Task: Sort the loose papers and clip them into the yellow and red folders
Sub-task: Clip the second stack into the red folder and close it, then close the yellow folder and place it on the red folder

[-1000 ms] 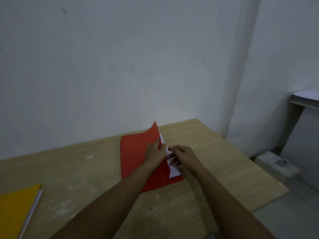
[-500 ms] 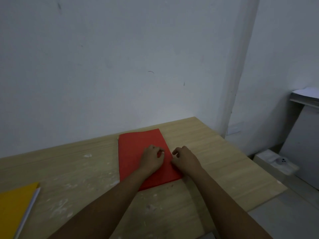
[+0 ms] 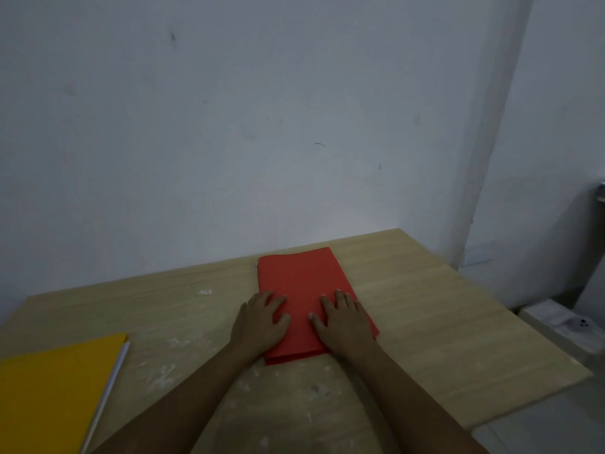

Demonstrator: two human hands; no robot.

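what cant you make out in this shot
Head view only:
- Papers inside the red folder: hidden by its closed cover, with the left hand and right hand flat on top.
- Yellow folder: cut off by the left and bottom edges.
- White box on the floor: too dim to identify.

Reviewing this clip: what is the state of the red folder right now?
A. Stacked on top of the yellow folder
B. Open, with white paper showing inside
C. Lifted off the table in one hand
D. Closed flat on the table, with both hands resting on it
D. The red folder lies closed and flat on the table, with the left hand and right hand spread flat on its near half; the yellow folder lies apart at the left.
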